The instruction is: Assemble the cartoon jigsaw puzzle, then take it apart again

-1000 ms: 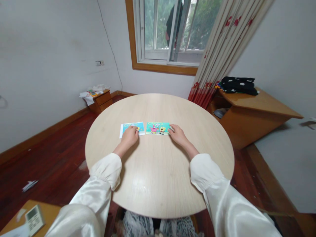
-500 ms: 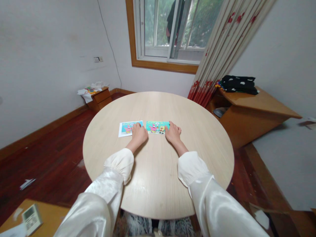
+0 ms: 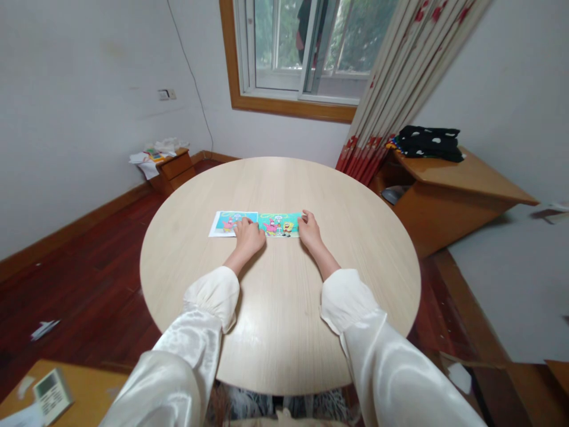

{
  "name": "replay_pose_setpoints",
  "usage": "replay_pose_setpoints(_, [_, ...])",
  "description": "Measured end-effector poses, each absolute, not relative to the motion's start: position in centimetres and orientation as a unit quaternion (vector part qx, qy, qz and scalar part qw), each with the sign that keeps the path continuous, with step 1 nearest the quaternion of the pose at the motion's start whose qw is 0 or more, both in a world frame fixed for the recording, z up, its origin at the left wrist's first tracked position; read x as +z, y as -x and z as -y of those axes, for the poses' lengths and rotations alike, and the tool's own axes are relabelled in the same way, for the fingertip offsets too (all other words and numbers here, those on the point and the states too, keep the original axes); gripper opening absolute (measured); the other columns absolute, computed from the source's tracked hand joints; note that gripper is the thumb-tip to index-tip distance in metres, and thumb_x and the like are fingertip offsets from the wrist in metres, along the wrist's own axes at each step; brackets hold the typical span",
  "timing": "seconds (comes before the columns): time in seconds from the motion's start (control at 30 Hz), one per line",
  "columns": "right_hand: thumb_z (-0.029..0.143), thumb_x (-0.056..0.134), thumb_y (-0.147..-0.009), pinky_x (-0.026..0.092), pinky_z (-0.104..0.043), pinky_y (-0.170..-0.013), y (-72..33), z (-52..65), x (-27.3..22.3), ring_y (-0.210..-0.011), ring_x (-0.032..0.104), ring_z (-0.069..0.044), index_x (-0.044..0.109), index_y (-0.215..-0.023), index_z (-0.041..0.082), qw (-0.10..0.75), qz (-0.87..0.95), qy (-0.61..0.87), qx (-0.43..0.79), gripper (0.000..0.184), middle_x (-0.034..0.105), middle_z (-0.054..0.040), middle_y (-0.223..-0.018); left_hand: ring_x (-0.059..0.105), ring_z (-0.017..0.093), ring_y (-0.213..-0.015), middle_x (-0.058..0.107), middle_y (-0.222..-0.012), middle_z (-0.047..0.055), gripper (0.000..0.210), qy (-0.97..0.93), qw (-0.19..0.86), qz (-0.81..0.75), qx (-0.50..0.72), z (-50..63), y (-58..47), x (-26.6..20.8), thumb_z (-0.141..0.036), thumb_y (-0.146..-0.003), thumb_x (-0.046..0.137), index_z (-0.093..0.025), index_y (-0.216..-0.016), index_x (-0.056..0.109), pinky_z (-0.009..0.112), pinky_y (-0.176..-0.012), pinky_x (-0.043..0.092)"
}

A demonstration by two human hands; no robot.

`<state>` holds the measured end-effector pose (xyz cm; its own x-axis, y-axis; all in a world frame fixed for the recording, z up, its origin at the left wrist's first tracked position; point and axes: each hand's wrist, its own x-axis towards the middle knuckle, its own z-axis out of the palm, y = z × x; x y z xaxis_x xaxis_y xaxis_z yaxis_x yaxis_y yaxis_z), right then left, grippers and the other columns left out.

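Observation:
Two cartoon picture cards lie side by side on the round wooden table [image 3: 284,314]. The left picture card [image 3: 226,223] has a white border and shows a pink starfish on blue. My left hand [image 3: 249,236] rests over its right part, fingers spread across it, hiding some of the picture. The right picture card [image 3: 275,224] is turquoise, with pink and yellow cartoon figures, and its left edge meets the left card. At its right edge, my right hand [image 3: 310,230] pinches it between thumb and curled fingers.
A wooden cabinet [image 3: 462,184] at the right bears folded black cloth [image 3: 430,144]. Papers lie on a small drawer unit [image 3: 175,170] at the back left. A white device with a display [image 3: 53,396] sits on a wooden surface at the lower left.
The right card has moved left with my right hand, closing the gap to the left card. My left hand stays on the left card. The whole view has shifted slightly.

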<state>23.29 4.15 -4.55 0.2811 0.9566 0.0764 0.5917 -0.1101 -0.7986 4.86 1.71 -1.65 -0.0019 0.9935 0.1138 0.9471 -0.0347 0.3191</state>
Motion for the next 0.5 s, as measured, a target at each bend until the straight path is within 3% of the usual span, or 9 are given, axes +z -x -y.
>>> replay_pose_setpoints(0.1, [0.027, 0.028, -0.091, 0.046, -0.032, -0.095, -23.5, -4.5, -4.5, -0.120, 0.056, -0.019, 0.030, -0.145, 0.010, 0.401, 0.539, 0.692, 0.263, 0.057, 0.054, -0.0174, -0.136, 0.047, 0.035, -0.112, 0.053, -0.117, 0.017, 0.030, -0.698, 0.085, -0.693, 0.157, -1.8, -4.7, -1.7, -0.021, -0.085, 0.043, -0.015, -0.097, 0.070, 0.049, -0.094, 0.038])
replay_pose_setpoints(0.27, [0.022, 0.037, -0.086, 0.052, -0.032, -0.088, -23.6, -4.9, -4.2, -0.108, 0.063, -0.020, 0.015, -0.151, 0.008, 0.481, 0.444, 0.659, 0.371, 0.070, 0.054, -0.0177, -0.135, 0.046, 0.035, -0.113, 0.052, -0.117, 0.016, 0.030, -0.696, 0.092, -0.694, 0.160, -1.9, -4.5, -1.9, -0.021, -0.085, 0.043, -0.016, -0.099, 0.069, 0.049, -0.093, 0.038])
replay_pose_setpoints(0.5, [0.013, 0.059, -0.074, 0.054, -0.033, -0.085, -24.2, -5.7, -4.3, -0.106, 0.064, -0.023, 0.037, -0.141, 0.004, 0.508, 0.389, 0.659, 0.396, 0.071, 0.054, -0.0229, -0.133, 0.047, 0.035, -0.112, 0.053, -0.116, 0.016, 0.029, -0.693, 0.097, -0.694, 0.170, -2.0, -4.6, -2.1, -0.021, -0.084, 0.044, -0.017, -0.095, 0.070, 0.049, -0.093, 0.038])
